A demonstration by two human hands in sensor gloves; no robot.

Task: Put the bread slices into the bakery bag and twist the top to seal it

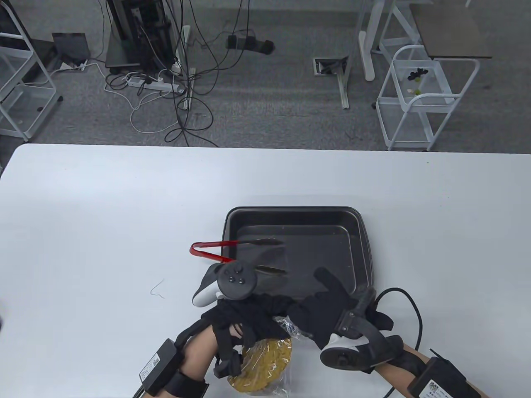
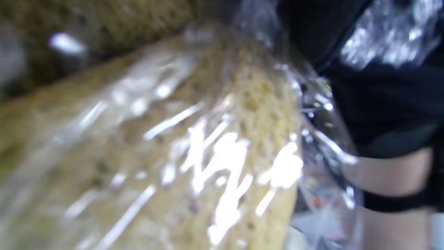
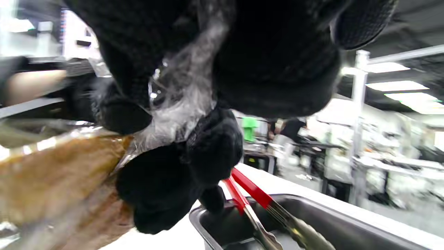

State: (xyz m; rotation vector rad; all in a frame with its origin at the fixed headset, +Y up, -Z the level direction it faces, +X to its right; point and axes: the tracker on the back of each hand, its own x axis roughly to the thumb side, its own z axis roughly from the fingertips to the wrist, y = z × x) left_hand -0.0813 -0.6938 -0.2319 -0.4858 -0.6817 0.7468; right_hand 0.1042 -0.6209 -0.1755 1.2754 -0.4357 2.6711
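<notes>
The clear bakery bag lies at the table's front edge with round yellow-brown bread slices inside it. My left hand grips the bag's body from the left, just above the bread. My right hand is curled round the gathered top of the bag on the right. In the right wrist view the bunched plastic runs between my gloved fingers, with the bagged bread at the left. The left wrist view is filled by bread under shiny plastic.
A dark baking tray stands just behind my hands, with red-handled tongs lying over its left rim. A thin white bit of wire lies on the table to the left. Beyond the far edge are carts and cables.
</notes>
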